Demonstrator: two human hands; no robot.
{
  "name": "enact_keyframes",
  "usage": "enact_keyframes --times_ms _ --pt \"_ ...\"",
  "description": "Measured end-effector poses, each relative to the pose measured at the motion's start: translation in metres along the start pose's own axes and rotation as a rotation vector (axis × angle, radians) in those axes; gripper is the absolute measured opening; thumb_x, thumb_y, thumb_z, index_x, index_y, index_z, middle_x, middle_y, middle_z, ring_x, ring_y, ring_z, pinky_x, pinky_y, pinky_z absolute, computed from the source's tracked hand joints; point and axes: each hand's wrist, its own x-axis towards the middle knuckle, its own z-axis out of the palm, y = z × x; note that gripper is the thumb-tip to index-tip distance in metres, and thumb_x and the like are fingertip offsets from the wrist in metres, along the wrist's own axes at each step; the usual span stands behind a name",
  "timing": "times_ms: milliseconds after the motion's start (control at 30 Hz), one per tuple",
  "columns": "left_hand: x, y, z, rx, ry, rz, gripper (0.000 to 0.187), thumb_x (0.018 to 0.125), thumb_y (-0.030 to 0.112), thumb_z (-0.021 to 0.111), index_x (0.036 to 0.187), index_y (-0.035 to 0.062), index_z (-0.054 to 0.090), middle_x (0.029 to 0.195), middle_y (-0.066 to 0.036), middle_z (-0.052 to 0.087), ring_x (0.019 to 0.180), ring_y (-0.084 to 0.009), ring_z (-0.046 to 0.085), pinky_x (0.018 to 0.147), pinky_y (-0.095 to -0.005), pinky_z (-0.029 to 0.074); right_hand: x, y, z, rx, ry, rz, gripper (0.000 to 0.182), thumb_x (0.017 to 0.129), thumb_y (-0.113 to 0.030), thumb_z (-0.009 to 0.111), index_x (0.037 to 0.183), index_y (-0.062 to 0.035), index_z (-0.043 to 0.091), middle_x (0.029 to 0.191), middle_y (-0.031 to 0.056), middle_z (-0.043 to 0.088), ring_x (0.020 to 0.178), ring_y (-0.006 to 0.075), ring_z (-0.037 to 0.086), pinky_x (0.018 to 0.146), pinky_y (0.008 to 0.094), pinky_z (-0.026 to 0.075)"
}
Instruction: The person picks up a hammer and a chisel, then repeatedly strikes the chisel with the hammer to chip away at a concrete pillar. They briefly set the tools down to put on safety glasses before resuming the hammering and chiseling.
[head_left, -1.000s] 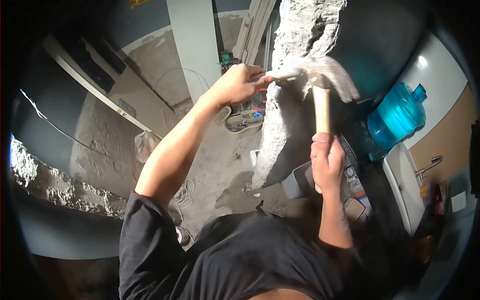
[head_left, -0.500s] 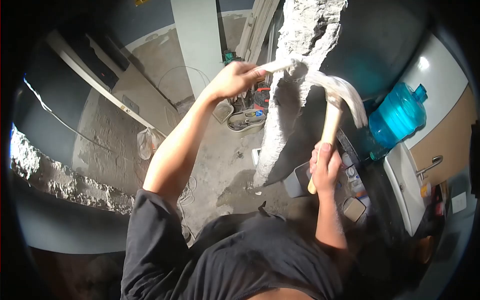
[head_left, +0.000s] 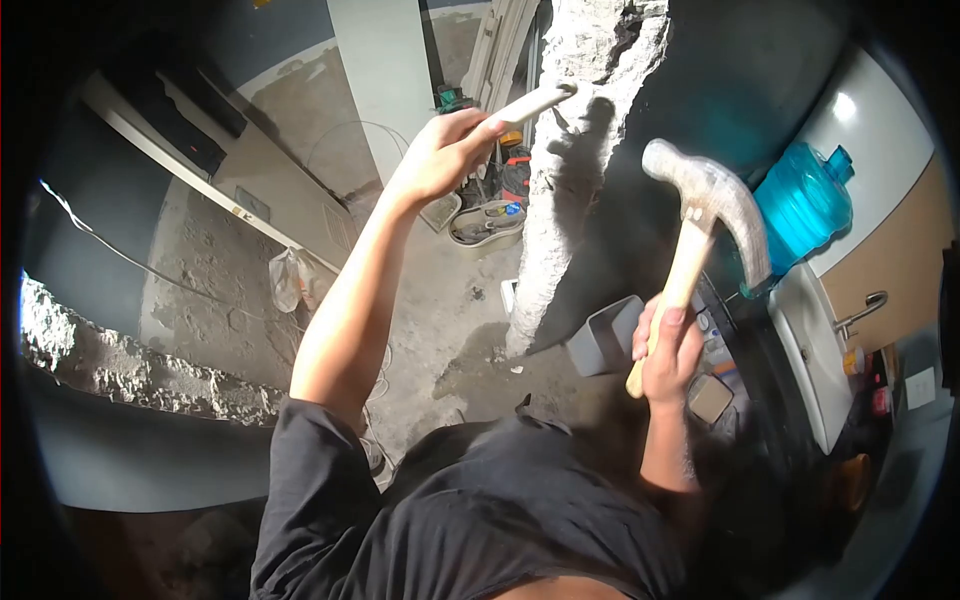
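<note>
My left hand (head_left: 445,155) is wrapped round a pale, dusty bar-like tool (head_left: 535,106), whose far end meets the rough white broken wall edge (head_left: 570,190). Lower right, my right hand (head_left: 668,352) grips the wooden handle of a claw hammer (head_left: 697,215). The hammer's head is raised, apart from both the tool and the wall edge, with its claw curving down to the right. A shadow falls on the wall edge below the tool's end.
A blue water bottle (head_left: 803,205) stands right of the hammer, above a white sink (head_left: 808,350). A grey bin (head_left: 607,337) and a tub of tools (head_left: 487,226) are on the floor. A plastic bag (head_left: 287,278) hangs at left.
The hammer has swung away from the left hand's tool, to the right. My right hand has moved slightly right and down, and my left hand slightly left.
</note>
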Motion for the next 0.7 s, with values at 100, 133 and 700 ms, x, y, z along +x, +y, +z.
enact_keyframes --times_ms 100,133,700 --pt "0.018 0.010 0.011 0.441 -0.091 0.066 0.051 0.100 0.049 0.058 0.104 -0.0006 0.068 0.068 -0.004 0.053 0.065 -0.0129 0.048 0.060 -0.0326 0.041 0.025 -0.029 0.010 -0.083 0.027 -0.206 0.035 0.108 -0.033 0.045 0.097 -0.0011 0.053 0.073 0.0024 0.048 0.056 0.0073 0.044 0.048 0.0225 0.034" --pt "0.020 0.009 0.014 0.440 -0.098 0.063 0.051 0.100 0.049 0.058 0.104 -0.0006 0.068 0.068 -0.004 0.053 0.065 -0.0129 0.048 0.060 -0.0326 0.041 0.032 -0.037 0.015 -0.095 0.057 -0.248 0.036 0.108 -0.033 0.045 0.098 -0.0005 0.054 0.072 0.0028 0.049 0.056 0.0076 0.044 0.049 0.0227 0.034" --pt "0.017 0.003 0.017 0.542 -0.091 0.044 0.045 0.100 0.044 0.061 0.102 -0.0001 0.072 0.063 -0.004 0.053 0.057 -0.0131 0.048 0.056 -0.0339 0.042 0.077 0.018 0.037 -0.730 0.055 -0.086 0.048 0.105 -0.042 0.051 0.089 0.0035 0.056 0.073 0.0230 0.060 0.065 0.0383 0.061 0.059 0.0439 0.045"
